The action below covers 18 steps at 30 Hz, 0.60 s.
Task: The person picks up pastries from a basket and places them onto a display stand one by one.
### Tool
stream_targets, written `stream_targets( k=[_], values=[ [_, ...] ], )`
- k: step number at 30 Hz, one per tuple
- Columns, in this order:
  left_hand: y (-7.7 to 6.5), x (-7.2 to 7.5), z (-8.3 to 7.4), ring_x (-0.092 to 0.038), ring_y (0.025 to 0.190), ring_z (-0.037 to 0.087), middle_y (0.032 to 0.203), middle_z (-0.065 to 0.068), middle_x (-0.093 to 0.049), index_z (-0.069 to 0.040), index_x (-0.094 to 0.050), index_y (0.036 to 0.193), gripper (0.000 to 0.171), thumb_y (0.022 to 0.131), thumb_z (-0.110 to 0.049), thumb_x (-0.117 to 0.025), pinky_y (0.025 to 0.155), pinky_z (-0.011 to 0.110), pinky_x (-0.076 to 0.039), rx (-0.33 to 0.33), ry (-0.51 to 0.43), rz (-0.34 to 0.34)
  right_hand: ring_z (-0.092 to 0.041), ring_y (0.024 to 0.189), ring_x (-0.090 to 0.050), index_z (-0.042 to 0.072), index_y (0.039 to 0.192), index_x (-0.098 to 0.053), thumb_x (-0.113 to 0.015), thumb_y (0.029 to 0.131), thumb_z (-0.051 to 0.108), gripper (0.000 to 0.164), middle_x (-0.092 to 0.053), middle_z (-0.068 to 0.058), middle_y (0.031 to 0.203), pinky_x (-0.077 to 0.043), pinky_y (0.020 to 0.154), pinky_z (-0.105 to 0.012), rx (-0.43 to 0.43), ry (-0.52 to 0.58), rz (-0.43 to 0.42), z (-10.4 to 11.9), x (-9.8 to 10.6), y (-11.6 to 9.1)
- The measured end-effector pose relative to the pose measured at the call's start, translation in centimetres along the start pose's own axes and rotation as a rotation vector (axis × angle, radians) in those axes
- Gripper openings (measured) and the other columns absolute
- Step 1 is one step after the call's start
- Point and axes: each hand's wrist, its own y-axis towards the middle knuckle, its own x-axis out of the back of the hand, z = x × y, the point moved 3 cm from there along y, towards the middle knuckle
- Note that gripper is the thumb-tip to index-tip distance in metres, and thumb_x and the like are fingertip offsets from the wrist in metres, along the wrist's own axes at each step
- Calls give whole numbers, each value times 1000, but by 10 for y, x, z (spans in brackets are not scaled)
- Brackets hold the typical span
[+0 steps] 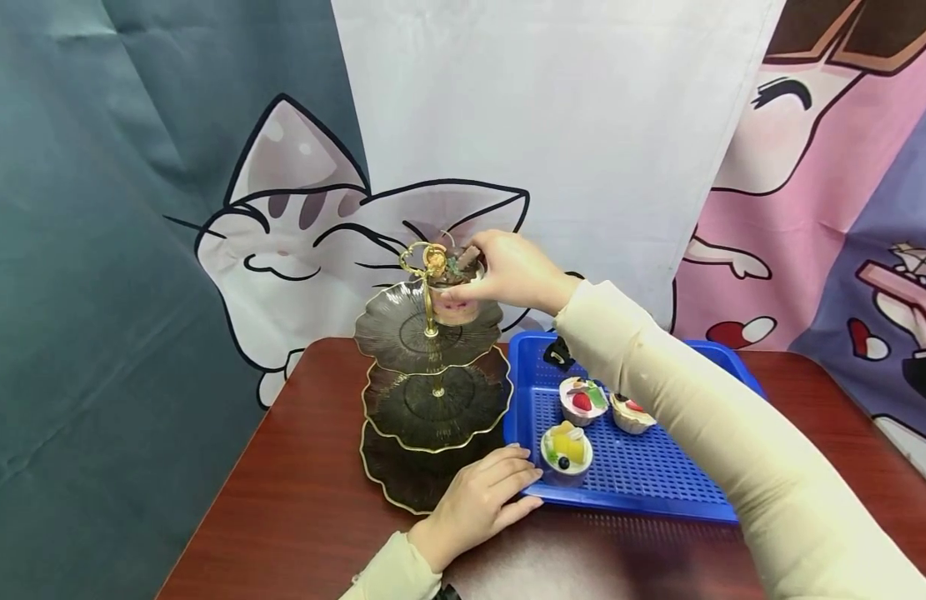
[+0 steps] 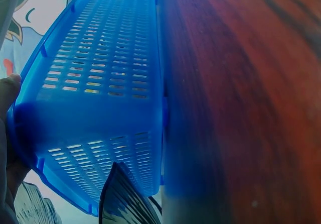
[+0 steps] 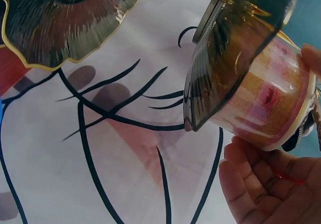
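Note:
My right hand [image 1: 521,271] grips a clear dessert cup [image 1: 457,310] with pink and tan layers and a chocolate topping. The cup is over the top plate [image 1: 387,329] of a three-tier stand, beside its gold handle [image 1: 413,260]. In the right wrist view, fingers [image 3: 251,169] and thumb sit on either side of the cup [image 3: 271,93], whose base the plate's edge partly covers. My left hand [image 1: 481,497] rests on the near left corner of a blue basket [image 1: 643,497], fingers extended over its rim.
Inside the basket are a yellow fruit cup [image 1: 566,454], a cupcake with a strawberry [image 1: 583,402], another cupcake [image 1: 632,415] partly behind my right sleeve, and a small black item [image 1: 558,354]. The stand's lower plates [image 1: 402,408] lie close to the basket. A printed cloth [image 1: 583,125] hangs behind the table.

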Motion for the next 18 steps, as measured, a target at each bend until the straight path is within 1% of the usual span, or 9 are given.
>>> stream_targets(
  k=[7, 13, 18],
  values=[
    [-1, 0, -1, -65, 107, 14, 99, 0, -72, -10, -72, 104, 24, 88, -28, -70, 104, 25, -49, 4, -2, -1, -16, 80, -55, 13, 92, -62, -79, 70, 52, 48, -65, -1, 91, -48, 69, -30, -13, -5, 3, 2, -2, 0],
    [-1, -1, -1, -65, 107, 14, 100, 0, -72, -10, -72, 104, 24, 88, -28, -69, 104, 25, -49, 5, -2, 2, -17, 79, -57, 12, 96, -63, -79, 71, 51, 48, -66, -2, 92, -48, 69, -29, -14, 13, 36, 0, -1, -2],
    [-1, -1, -1, -65, 107, 14, 100, 0, -72, -10, -72, 104, 24, 88, -29, -69, 104, 25, -49, 7, 1, 4, -17, 80, -58, 11, 102, -62, -79, 72, 51, 52, -67, -2, 95, -48, 69, -29, -24, 27, 61, -1, 1, -4]
  ],
)
